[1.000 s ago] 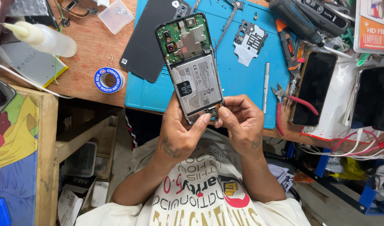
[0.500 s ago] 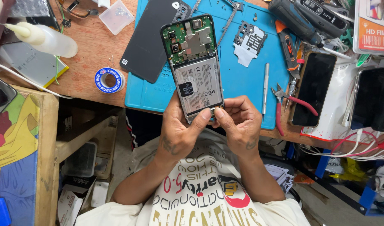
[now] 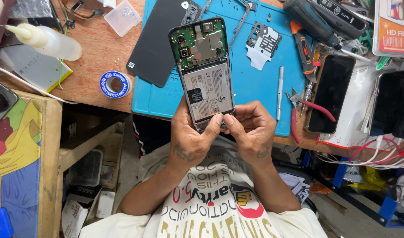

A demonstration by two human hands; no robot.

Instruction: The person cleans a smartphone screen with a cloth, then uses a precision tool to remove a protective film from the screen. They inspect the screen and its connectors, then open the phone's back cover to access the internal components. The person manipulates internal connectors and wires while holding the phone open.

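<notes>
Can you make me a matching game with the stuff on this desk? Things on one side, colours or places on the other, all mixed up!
Things:
1. opened phone
2. work mat
3. pliers
4. solder wire spool

Places and colours:
A. blue and white ring on the wooden desk
B. red handles, right of the mat
C. held in both hands, left hand and right hand
D. flat and blue, under loose parts

Pairs: 1-C, 2-D, 3-B, 4-A

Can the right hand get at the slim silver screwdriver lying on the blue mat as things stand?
Probably yes. The slim silver screwdriver lies uncovered on the blue mat, just beyond the right hand, with nothing between. But that hand is pinching the opened phone's lower end, so it must let go first.
</notes>
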